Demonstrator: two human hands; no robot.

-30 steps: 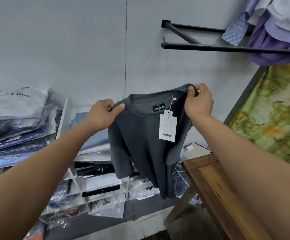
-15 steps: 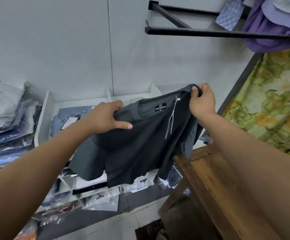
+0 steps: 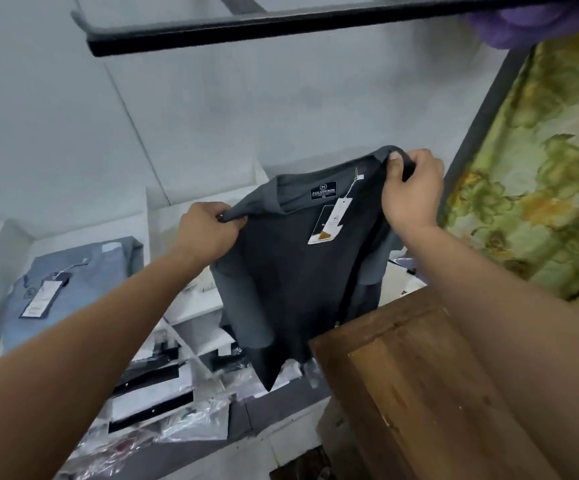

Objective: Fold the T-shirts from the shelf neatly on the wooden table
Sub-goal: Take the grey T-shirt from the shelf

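A dark grey T-shirt (image 3: pixel 291 282) hangs in the air in front of me, its collar label and a white price tag (image 3: pixel 329 221) facing me. My left hand (image 3: pixel 208 233) grips its left shoulder. My right hand (image 3: pixel 412 188) grips its right shoulder, held a little higher. The shirt's lower part hangs down past the far corner of the wooden table (image 3: pixel 419 393), which lies at the lower right under my right forearm. The hem is partly hidden behind that corner.
A white shelf unit (image 3: pixel 194 206) stands against the wall behind the shirt; a folded light blue shirt (image 3: pixel 73 282) with a tag lies in its left compartment. Bagged garments fill the lower shelves (image 3: pixel 163 403). A black rail (image 3: pixel 281 29) crosses overhead. A floral curtain (image 3: pixel 540 174) hangs at right.
The shirt swung up and spread a half second ago and now hangs straight down again, closer to the table corner. My view has tilted down and right, bringing the rail nearer the top.
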